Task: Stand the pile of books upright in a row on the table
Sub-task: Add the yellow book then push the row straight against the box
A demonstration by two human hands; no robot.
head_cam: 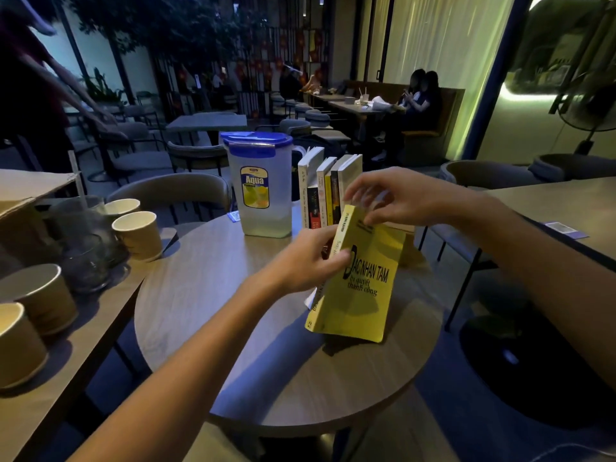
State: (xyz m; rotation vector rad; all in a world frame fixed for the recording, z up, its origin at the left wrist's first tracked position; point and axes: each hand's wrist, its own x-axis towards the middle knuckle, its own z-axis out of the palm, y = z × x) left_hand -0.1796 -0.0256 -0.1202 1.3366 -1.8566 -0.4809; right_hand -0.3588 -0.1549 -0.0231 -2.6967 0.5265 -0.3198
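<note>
Just in front of the water jug [258,185], a yellow paperback [358,281] stands tilted on the round worktop [206,295], nearer the camera than the upright row of books [328,188]. The left hand [308,258] fingers pinch its spine; the right hand [393,198] fingers curl over its top edge. It looks light and bendy, so holding spine and top corner should steady it best.
</note>
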